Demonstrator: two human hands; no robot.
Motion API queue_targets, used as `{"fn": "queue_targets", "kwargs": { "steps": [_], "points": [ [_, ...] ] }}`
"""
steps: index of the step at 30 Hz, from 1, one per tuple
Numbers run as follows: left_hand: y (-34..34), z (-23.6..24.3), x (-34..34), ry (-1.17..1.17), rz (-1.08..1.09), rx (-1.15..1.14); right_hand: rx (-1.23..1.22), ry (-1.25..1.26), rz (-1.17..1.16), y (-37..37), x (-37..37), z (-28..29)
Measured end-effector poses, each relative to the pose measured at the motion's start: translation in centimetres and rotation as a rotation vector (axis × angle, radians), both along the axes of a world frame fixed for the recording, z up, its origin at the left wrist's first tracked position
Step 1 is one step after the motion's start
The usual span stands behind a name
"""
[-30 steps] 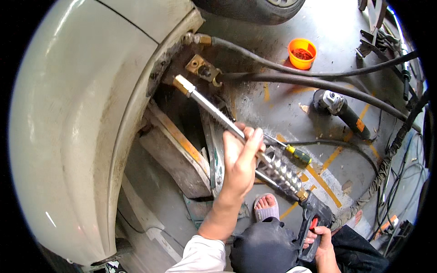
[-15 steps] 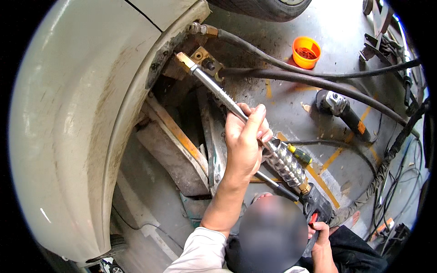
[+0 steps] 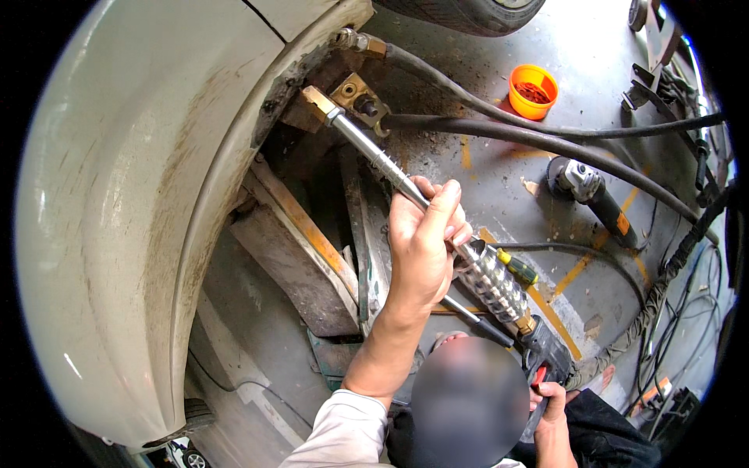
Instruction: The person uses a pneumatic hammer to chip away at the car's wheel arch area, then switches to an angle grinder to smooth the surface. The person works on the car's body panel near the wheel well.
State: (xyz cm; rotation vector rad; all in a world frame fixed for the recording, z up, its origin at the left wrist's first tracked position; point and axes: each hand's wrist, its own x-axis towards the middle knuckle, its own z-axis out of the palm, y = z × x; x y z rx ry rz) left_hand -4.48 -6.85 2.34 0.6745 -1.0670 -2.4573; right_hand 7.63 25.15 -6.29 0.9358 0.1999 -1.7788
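My left hand (image 3: pixel 423 253) is closed around the steel rod of a dent-puller gun (image 3: pixel 498 290), thumb lying along the shaft. The gun's brass tip (image 3: pixel 318 103) is at the lower edge of a pale car body panel (image 3: pixel 133 203), by a bare, dark, scraped strip. Whether the tip touches the metal, I cannot tell. Lower right, my right hand (image 3: pixel 551 403) is wrapped round the black pistol grip, with a finger at its red trigger. A brass clamp block (image 3: pixel 355 92) sits just right of the tip, joined to a thick cable (image 3: pixel 499 127).
An orange cup (image 3: pixel 534 72) with reddish bits inside stands on the floor. An angle grinder (image 3: pixel 593 195) and a green-yellow screwdriver (image 3: pixel 518 267) lie to the right. Thick cables cross the floor. A yellow-edged metal beam (image 3: pixel 300 234) lies below the panel. A tyre (image 3: pixel 476 19) is at the top.
The view has shifted slightly, with the panel and the floor things a little further right and the brass tip a bit closer to the panel edge. Both hands keep the same grip.
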Motion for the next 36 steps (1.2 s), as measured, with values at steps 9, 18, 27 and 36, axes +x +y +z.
{"fn": "queue_targets", "kwargs": {
  "steps": [9,18,27,36],
  "points": [
    [-0.1,0.3,0.0,-0.004,0.009,-0.027,0.033,-0.019,0.020,-0.2,-0.1,0.2],
    [-0.3,0.4,0.4,-0.025,0.003,-0.081,-0.011,-0.075,0.035,-1.7,0.2,0.9],
    [-0.5,-0.1,0.5,0.009,-0.021,-0.062,0.044,-0.081,0.061,-1.8,-0.4,1.7],
    [1.5,-3.0,0.8,-0.011,-0.146,-0.030,-0.004,0.007,0.115,-2.1,-0.7,1.9]
  ]
}}
